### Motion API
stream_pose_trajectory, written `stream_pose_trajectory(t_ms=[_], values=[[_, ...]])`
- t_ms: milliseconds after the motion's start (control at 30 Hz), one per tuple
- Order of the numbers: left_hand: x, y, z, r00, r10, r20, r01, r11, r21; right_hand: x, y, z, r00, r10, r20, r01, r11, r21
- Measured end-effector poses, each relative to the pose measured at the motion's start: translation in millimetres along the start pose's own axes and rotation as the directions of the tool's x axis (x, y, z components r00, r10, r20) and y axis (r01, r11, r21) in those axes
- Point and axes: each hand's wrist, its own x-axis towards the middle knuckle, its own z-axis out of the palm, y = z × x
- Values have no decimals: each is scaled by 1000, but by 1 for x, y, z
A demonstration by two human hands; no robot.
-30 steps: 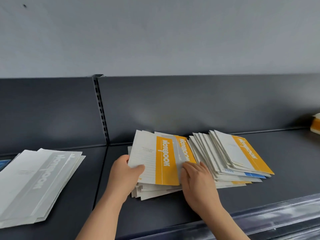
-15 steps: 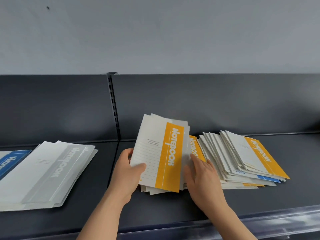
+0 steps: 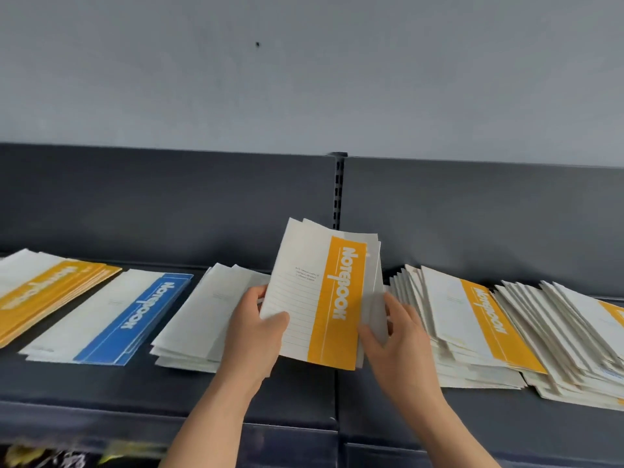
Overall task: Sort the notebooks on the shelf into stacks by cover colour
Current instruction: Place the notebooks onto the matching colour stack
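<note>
Held notebooks [image 3: 324, 298] between pale stack [image 3: 202, 315], unsorted pile [image 3: 449, 309].

Head-worn wide-angle view, at standing height before shelf [image 3: 304, 386]. Looks forward and slightly down, facing dark back panel [image 3: 169, 204] nearly square-on; grey wall [image 3: 304, 79] fills upper third. Close range: forearms enter from bottom edge, left hand [image 3: 253, 332] and right hand [image 3: 401, 339] mid-frame around held notebooks [image 3: 314, 298]. Orange stack [image 3: 40, 292] cut by left edge, fanned stack [image 3: 574, 332] by right edge.
</note>
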Motion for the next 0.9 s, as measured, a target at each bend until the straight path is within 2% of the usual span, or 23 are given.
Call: stream_pose_trajectory(t_ms=[100,200,500,733,833,900], values=[[12,-5,-47,999,26,-25,-24,996,80,-5,-31,38,999,-25,28,24,998,58],[24,-15,-91,998,46,-46,-38,986,162,-11,-60,76,999,14,40,-17,996,90],[47,-43,-144,993,119,-6,-112,946,306,-29,-93,140,995,103,9,-103,993,49],[51,-62,-143,990,141,-1,-131,922,366,-32,-89,157,989,144,22,-142,987,-72],[54,-73,-144,994,108,-5,-98,926,364,-31,-82,161,982,180,47,-169,969,-180],[55,-76,-144,997,83,9,-80,924,374,-30,-79,162,991,133,25,-120,947,-297]])
